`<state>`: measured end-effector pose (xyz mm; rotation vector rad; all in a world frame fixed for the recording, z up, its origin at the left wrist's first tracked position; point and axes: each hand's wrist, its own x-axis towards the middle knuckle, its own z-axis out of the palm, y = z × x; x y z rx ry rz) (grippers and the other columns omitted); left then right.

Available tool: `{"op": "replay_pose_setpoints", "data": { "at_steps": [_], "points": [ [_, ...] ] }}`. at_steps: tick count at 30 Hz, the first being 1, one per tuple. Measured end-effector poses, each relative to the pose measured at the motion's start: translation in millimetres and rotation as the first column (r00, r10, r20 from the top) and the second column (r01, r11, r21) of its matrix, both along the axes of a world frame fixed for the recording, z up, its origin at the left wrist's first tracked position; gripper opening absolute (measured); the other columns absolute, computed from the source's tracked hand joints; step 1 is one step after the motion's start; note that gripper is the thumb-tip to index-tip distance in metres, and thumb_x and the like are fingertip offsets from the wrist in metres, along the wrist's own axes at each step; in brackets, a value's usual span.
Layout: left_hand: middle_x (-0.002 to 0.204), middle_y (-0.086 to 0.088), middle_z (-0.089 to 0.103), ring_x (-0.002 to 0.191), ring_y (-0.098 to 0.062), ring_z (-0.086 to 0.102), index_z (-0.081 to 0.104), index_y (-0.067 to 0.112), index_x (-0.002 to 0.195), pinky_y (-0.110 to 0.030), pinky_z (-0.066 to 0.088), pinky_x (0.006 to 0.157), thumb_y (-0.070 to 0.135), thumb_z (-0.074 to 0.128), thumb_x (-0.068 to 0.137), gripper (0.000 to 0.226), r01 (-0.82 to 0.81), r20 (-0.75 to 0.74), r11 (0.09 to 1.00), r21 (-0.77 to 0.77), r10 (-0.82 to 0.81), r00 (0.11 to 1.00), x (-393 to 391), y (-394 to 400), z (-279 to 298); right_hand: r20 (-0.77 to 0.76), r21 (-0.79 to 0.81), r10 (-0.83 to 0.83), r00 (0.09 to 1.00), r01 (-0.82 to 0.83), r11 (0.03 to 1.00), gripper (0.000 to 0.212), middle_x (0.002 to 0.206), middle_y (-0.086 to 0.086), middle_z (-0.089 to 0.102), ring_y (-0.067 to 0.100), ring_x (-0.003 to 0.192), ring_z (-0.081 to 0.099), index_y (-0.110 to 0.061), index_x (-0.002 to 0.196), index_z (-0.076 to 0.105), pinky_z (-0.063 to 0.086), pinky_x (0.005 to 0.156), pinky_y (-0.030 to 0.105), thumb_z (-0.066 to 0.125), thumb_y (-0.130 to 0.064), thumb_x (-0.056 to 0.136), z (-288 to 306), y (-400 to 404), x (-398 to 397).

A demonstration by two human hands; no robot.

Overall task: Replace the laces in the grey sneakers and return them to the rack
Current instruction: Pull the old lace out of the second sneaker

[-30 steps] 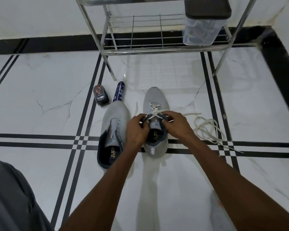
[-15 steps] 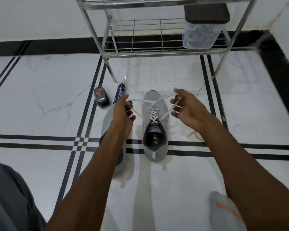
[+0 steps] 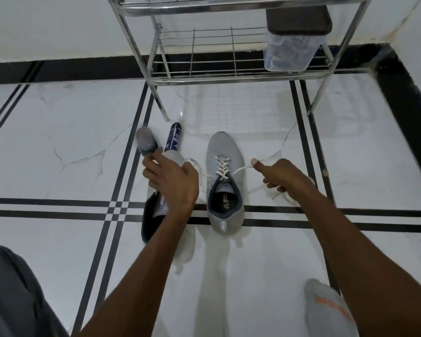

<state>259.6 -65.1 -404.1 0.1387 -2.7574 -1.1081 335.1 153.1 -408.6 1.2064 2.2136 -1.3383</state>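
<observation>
both hands, the left hand (image 3: 171, 181) and right hand (image 3: 281, 177), have dropped apart, each pinching a lace end (image 3: 243, 169), cinching the laced sneaker (image 3: 225, 181) for tying.

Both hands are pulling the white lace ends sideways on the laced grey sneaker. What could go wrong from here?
The left hand pulls its lace end right beside the blue spray can and could tip it. The right hand leaves loose lace trailing on the floor, so the ends may come out uneven. The laced sneaker isn't braced and might slide.
</observation>
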Motion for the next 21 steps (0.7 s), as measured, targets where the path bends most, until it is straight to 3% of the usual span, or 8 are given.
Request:
{"op": "replay_pose_setpoints", "data": {
  "at_steps": [3,6,9,13,15,17,19,21],
  "points": [
    [0.122,-0.012,0.042,0.107,-0.028,0.038,0.048,0.008,0.116,-0.032,0.029,0.09,0.025,0.067,0.078,0.045,0.186,-0.135,0.98,-0.072,-0.194,0.972,21,9,-6,-0.049,0.021,0.162,0.986,-0.161,0.987,0.062,0.093,0.01,0.076,0.019,0.077,0.075,-0.004,0.105,0.064,0.059,0.066,0.033,0.068,-0.063,0.085,5,-16,-1],
    [0.116,-0.009,0.045,0.105,-0.026,0.04,0.048,0.011,0.111,-0.028,0.031,0.087,0.032,0.076,0.075,0.051,0.346,-0.097,0.921,-0.179,-0.366,0.925,35,12,-22,-0.162,0.011,0.271,0.949,-0.273,0.962,0.062,0.095,0.007,0.071,0.022,0.081,0.073,-0.015,0.116,0.048,0.061,0.073,0.039,0.081,-0.052,0.079,2,-36,-6],
    [0.113,-0.007,0.052,0.1,-0.027,0.051,0.047,0.012,0.113,-0.034,0.042,0.083,0.023,0.074,0.084,0.041,0.451,-0.011,0.89,-0.073,-0.453,0.892,32,11,-38,-0.208,0.247,0.398,0.894,-0.346,0.905,0.055,0.093,0.009,0.069,0.024,0.08,0.067,-0.018,0.115,0.043,0.053,0.065,0.035,0.077,-0.046,0.082,-14,-49,-8],
    [0.093,-0.002,0.063,0.078,-0.021,0.061,0.044,0.019,0.116,-0.031,0.041,0.065,0.011,0.062,0.09,0.033,0.445,0.023,0.895,0.034,-0.445,0.895,25,4,-41,-0.296,0.421,0.468,0.833,-0.326,0.846,0.037,0.078,0.012,0.065,0.028,0.067,0.06,-0.022,0.116,0.037,0.053,0.06,0.043,0.061,-0.026,0.088,-30,-51,0],
    [0.088,0.0,0.064,0.074,-0.019,0.063,0.045,0.021,0.114,-0.036,0.049,0.067,0.012,0.064,0.09,0.032,0.357,0.045,0.925,0.129,-0.365,0.93,23,0,-42,-0.346,0.345,0.328,0.879,-0.206,0.916,0.032,0.075,0.01,0.065,0.027,0.067,0.062,-0.021,0.112,0.042,0.054,0.06,0.041,0.061,-0.022,0.087,-36,-49,5],
    [0.099,-0.003,0.059,0.077,-0.018,0.061,0.048,0.02,0.111,-0.039,0.053,0.073,0.012,0.067,0.088,0.031,0.276,0.094,0.946,0.17,-0.294,0.951,23,-3,-42,-0.365,0.164,0.143,0.92,-0.087,0.983,0.021,0.077,0.009,0.071,0.025,0.067,0.07,-0.018,0.103,0.055,0.061,0.065,0.043,0.067,-0.02,0.087,-36,-46,6],
    [0.113,-0.006,0.049,0.088,-0.019,0.056,0.052,0.019,0.11,-0.035,0.05,0.078,0.006,0.064,0.087,0.029,0.349,0.063,0.929,0.123,-0.358,0.932,21,1,-42,-0.354,0.022,0.076,0.932,-0.073,0.997,0.009,0.077,0.012,0.074,0.025,0.065,0.074,-0.013,0.096,0.064,0.064,0.064,0.046,0.069,-0.014,0.088,-31,-43,3],
    [0.121,-0.008,0.045,0.103,-0.025,0.049,0.057,0.019,0.111,-0.032,0.043,0.085,0.003,0.062,0.085,0.031,0.491,-0.013,0.87,-0.046,-0.492,0.871,21,9,-38,-0.36,0.003,0.119,0.926,-0.126,0.992,0.006,0.078,0.012,0.075,0.025,0.065,0.075,-0.011,0.094,0.067,0.064,0.061,0.045,0.069,-0.013,0.089,-21,-42,0]
  ]
}}
